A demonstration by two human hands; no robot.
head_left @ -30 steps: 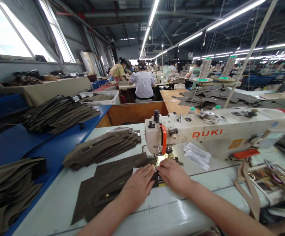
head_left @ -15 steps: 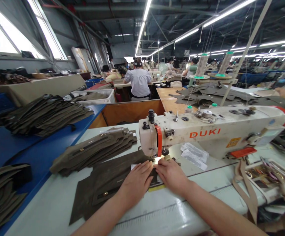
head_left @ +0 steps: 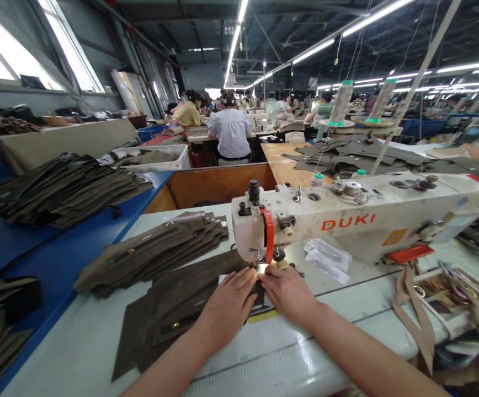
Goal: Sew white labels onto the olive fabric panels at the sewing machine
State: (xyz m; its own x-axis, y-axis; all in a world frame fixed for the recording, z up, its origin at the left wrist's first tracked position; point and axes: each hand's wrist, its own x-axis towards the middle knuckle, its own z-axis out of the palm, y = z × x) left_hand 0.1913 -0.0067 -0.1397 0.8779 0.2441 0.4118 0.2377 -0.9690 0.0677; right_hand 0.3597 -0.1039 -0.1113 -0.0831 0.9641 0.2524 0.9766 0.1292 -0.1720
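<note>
A dark olive fabric panel with a zip and a small metal puller lies on the machine bed, its far right end under the needle area of the white sewing machine. My left hand lies flat on this panel, fingers stretched toward the lit presser foot. A bit of white material peeps out beside those fingers. Just right of the foot, my right hand has its fingers bent together at the panel's edge; its fingertips are partly hidden. Both hands' fingertips nearly meet at the foot.
Stacked olive panels lie left of the work, with more piles on the blue table. White labels rest behind my right hand. A tray of small tools and tan straps are at right. A co-worker sits ahead.
The whole view has shifted slightly. Both hands stay in nearly the same place by the presser foot, and the panel shows hardly any movement.
</note>
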